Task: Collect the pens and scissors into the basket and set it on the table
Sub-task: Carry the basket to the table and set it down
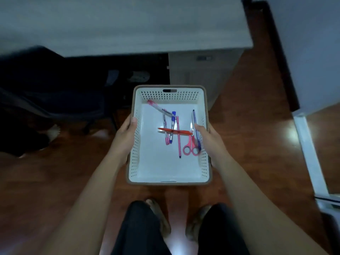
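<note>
I hold a white perforated basket [165, 170] with a brown rim above the wooden floor, in front of my legs. My left hand [127, 133] grips its left wall and my right hand [207, 137] grips its right wall, thumbs inside. Several pens lie loose in the basket: a red pen [174, 131] lies crosswise, a pink pen [178, 140] lengthwise, and a blue-capped pen [172, 126] beside it. Pink-handled scissors [191, 144] rest near the right wall, next to a blue pen [196, 129]. The white table [128, 24] lies ahead of the basket.
A drawer unit [202, 74] stands under the table's right end. A dark office chair [55, 92] sits at the left under the table. A white frame [309, 155] runs along the right side. My bare feet [160, 216] stand on the wooden floor [248, 135].
</note>
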`<state>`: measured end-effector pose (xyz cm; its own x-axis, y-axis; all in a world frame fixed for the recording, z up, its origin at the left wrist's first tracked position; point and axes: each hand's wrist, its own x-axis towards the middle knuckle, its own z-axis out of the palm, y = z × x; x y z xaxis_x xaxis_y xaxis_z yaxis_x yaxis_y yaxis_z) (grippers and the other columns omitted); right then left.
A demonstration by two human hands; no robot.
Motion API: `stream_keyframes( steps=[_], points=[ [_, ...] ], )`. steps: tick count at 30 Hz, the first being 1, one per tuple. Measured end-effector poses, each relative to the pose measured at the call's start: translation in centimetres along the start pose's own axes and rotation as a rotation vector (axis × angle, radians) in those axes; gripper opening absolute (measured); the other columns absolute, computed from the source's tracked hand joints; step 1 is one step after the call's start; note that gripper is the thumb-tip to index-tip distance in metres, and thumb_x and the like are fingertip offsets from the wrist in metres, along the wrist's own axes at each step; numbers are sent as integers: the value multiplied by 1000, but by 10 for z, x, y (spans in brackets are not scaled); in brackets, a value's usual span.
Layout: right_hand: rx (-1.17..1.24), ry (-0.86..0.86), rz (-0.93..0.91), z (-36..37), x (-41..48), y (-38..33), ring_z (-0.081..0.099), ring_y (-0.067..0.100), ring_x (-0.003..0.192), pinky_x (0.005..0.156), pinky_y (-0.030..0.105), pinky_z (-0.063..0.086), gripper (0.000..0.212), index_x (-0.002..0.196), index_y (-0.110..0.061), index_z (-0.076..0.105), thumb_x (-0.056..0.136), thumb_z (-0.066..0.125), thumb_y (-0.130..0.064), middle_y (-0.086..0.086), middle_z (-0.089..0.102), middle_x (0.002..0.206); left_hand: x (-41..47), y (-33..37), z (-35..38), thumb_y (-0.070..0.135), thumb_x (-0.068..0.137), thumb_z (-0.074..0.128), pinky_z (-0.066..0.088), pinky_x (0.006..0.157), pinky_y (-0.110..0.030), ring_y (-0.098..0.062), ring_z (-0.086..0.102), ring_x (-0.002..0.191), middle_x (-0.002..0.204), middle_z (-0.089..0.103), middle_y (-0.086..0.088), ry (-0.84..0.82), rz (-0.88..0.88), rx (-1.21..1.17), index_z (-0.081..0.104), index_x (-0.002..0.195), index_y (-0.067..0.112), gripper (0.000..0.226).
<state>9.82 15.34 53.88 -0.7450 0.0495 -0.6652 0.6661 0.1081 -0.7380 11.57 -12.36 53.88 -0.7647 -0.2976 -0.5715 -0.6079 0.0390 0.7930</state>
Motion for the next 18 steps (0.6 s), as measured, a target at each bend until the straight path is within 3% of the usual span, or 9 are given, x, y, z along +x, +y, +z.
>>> stream_keyframes(
  steps=[3,5,7,10,12,16,18],
  points=[
    [-57,-19,0,-4,-87,-59,83,7,78,57,20,57,43,151,-43,56,109,56,-50,-14,84,93,-79,61,-34,50,114,46,66,76,-32,-14,83,104,117,85,11,-8,0,-18,59,151,48,40],
    [-84,-22,-7,-5,-138,-86,82,2,76,50,15,55,42,150,-43,56,109,56,-50,-13,84,99,-125,91,-53,51,113,47,66,74,-32,-14,84,102,121,84,7,-2,-8,-31,58,153,48,41],
    [-92,-35,-11,-4,-180,-105,83,5,81,55,17,56,42,150,-41,57,109,56,-49,-9,83,112,-162,113,-72,51,113,46,66,71,-31,-13,84,99,122,84,5,-20,-11,-42,57,154,48,42],
    [-108,-18,-44,-3,-226,-119,76,10,96,75,30,55,44,151,-41,57,108,57,-48,-7,78,127,-201,131,-90,49,113,48,66,74,-34,-16,84,101,123,84,2,-35,-1,-75,59,153,46,41],
    [-134,3,-46,-1,-245,-124,73,10,101,84,37,54,46,152,-42,57,106,59,-50,-10,76,124,-218,138,-99,47,114,49,67,76,-32,-16,83,105,127,82,2,-47,7,-103,59,153,45,40],
    [-149,6,-52,2,-269,-135,75,10,92,71,32,53,37,145,-44,56,108,58,-48,-17,76,102,-237,143,-108,43,114,50,68,82,-38,-18,83,105,126,83,3,-64,4,-170,58,155,45,41],
    [-161,12,-58,8,-275,-139,75,10,93,72,34,53,42,150,-41,55,108,58,-48,-16,75,101,-240,145,-113,42,115,50,67,82,-38,-18,83,104,125,83,3,-71,8,-192,56,156,44,42]
  ],
)
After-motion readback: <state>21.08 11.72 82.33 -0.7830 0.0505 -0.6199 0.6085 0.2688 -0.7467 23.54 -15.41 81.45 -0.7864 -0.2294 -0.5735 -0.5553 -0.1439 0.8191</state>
